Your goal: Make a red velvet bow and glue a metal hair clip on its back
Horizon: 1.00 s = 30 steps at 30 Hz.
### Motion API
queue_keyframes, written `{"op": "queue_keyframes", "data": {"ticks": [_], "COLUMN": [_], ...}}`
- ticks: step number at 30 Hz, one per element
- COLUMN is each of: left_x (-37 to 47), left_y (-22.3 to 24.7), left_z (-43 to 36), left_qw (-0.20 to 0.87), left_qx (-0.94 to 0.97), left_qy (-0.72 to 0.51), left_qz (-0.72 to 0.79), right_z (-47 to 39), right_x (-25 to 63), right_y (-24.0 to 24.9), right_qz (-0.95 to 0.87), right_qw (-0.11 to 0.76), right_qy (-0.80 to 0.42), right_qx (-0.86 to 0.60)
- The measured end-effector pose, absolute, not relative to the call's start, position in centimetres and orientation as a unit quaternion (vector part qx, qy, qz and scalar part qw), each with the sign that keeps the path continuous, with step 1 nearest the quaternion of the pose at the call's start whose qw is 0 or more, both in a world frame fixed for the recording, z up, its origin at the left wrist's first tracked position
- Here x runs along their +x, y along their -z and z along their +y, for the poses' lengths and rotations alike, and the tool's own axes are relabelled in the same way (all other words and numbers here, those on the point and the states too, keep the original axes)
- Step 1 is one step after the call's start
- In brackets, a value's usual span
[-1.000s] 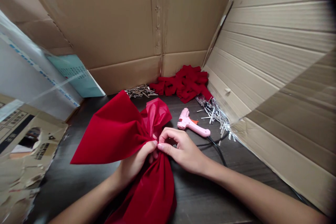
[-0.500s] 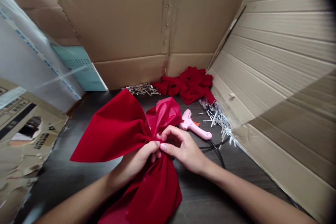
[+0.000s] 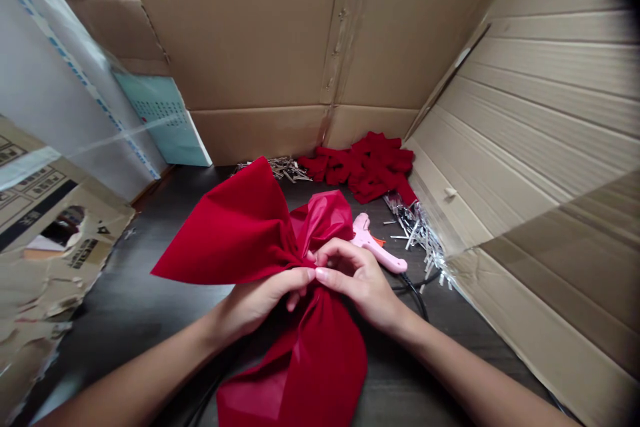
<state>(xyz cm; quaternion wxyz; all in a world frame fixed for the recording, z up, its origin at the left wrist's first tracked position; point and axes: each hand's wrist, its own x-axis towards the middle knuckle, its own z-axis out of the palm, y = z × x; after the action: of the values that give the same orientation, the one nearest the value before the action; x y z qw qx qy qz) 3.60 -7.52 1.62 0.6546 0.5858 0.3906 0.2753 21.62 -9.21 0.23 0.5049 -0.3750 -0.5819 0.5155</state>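
Note:
A large red fabric bow is held up over the dark table, gathered tightly at its middle. My left hand pinches the gathered centre from the left, its thumb on top. From the right, my right hand pinches the same spot, thumb and forefinger meeting the left thumb. One loop spreads to the upper left, a shinier one stands behind the hands, and the wide lower part hangs toward me. What lies between the fingertips is hidden. Just beyond my right hand rests a pink hot glue gun with an orange trigger.
Dark red fabric pieces are heaped at the back. Silvery metal clips lie left of them, and shiny silver strips lie to their right. Cardboard walls enclose the back and right. A light-blue booklet leans at the left. A black cable trails from the glue gun.
The whole view has shifted, so the scene sits a little farther right. Both hands keep their pinch on the bow's centre, and the lower fabric has swung right and spread.

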Motion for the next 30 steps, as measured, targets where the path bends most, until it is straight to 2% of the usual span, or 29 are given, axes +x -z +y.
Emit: {"op": "queue_keyframes", "data": {"ticks": [9,19,30], "left_x": [4.6,4.8,3.9], "left_y": [-1.3,-1.6,-1.1], "left_z": [-7.5,-7.8,-6.9], "left_qw": [0.7,0.709,0.754], "left_qx": [0.466,0.45,0.509], "left_qy": [-0.288,-0.258,-0.24], "left_qz": [0.458,0.478,0.339], "right_z": [-9.5,-9.5,-9.1], "right_x": [20.9,20.6,21.3], "right_y": [0.0,-0.2,-0.6], "right_qz": [-0.57,-0.499,-0.367], "right_qw": [0.506,0.512,0.554], "right_qy": [-0.56,-0.626,-0.67], "right_qx": [-0.325,-0.313,-0.33]}}
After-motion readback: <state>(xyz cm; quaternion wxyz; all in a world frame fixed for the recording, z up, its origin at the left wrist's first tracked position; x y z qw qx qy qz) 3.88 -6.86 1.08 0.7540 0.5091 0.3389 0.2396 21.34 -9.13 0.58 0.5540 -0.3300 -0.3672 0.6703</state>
